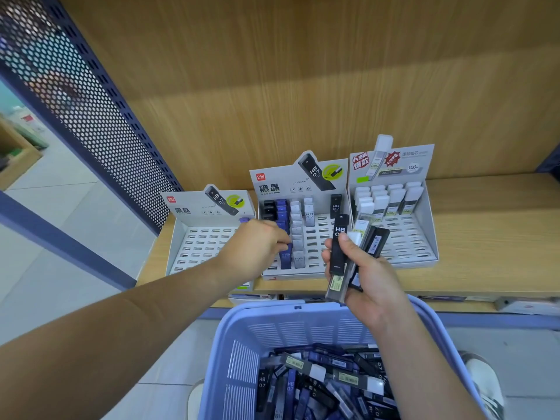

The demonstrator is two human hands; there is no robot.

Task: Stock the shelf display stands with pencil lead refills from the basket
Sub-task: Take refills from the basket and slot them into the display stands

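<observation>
- Lavender basket [239,371] sits at 6 o'clock, its far rim just under the shelf's front edge. It holds a heap of loose refills [318,380], black, blue and clear, lying flat at every angle and too many to count.
- At 5 o'clock from the middle stand, the right hand [369,283] is clenched round a bundle of refills [357,256]. There are about four, fanned out with their long axes running from 6 to 12–1 o'clock.
- The foremost of these is a black HB refill [339,244], nearly upright with its cap toward 12.
- The left hand [257,250] reaches in from 8 o'clock and pinches the top of a blue refill [285,257]. That refill stands on end in the front of the middle stand's blue column.
- Three stands sit side by side on the wooden shelf [485,237].
- The left stand [206,247] shows one blue cap at its back right corner, and the rest of its slots are open.
- The middle stand [318,253] has black, blue and grey columns on its left side and one black refill alone at the back right. Its right front slots are free.
- The right stand [403,237] has white-capped refills upright in four columns at the back, with its front rows open.
- Bare shelf runs on toward 3 o'clock, and a perforated panel [91,116] closes off 9–10 o'clock.
</observation>
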